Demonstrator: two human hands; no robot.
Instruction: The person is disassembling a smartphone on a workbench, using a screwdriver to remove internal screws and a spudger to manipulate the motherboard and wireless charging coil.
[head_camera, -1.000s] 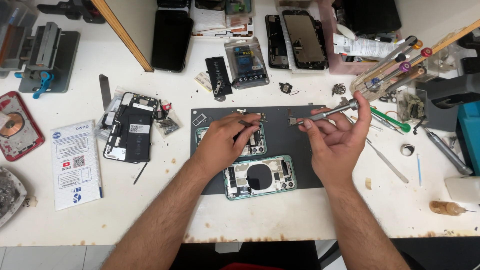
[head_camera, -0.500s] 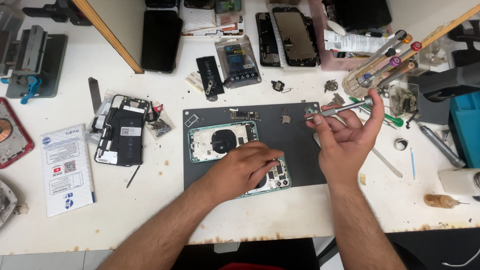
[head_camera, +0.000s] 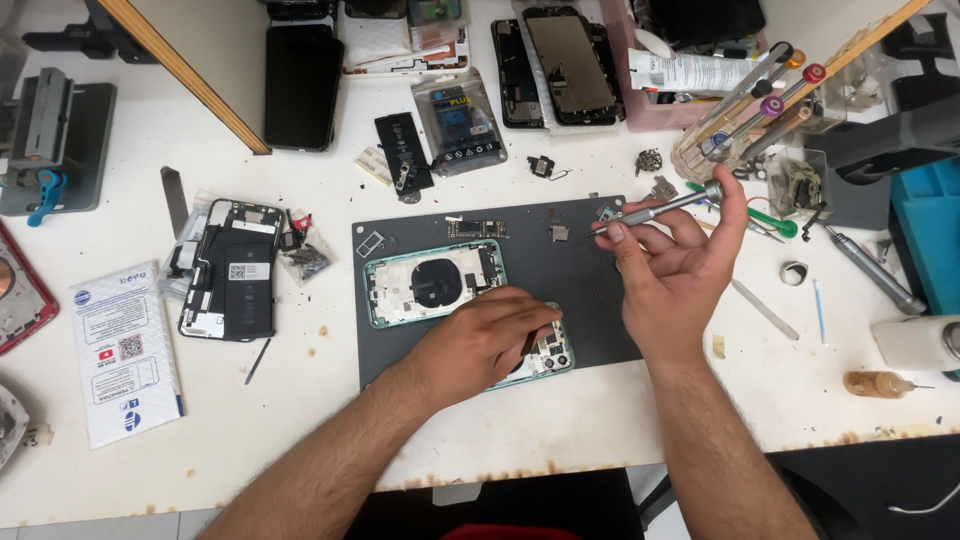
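At frame centre, left hand (head_camera: 485, 340) is pressing flat on the fragile green phone frame (head_camera: 545, 355), best gripped by its edges; right hand (head_camera: 680, 260) is pinching a light, stiff screwdriver (head_camera: 655, 210).

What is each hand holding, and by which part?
The right hand holds a silver screwdriver along its shaft, forefinger on the end cap. The left hand rests on the lower green phone frame.

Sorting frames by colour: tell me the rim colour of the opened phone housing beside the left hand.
Mint green rim on the phone housing, clearest in the head view.
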